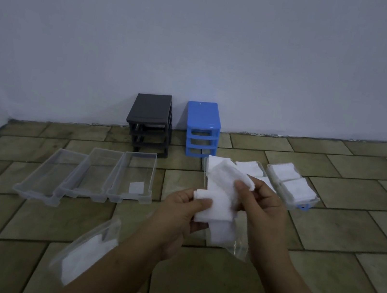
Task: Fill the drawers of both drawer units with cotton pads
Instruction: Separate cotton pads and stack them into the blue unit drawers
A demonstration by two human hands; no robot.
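Progress: drawers right of blue unit hold cotton pads; three clear drawers left of it, before black unit, nearly bare: one pad seen. None reinserted. Left hand, right hand: both pinch pad stack, fingers curled, in front of blue unit.

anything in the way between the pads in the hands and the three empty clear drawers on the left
Nothing visible: the cotton pads, held by both hands, have only bare floor between them and the nearest empty drawer, whose top is open.
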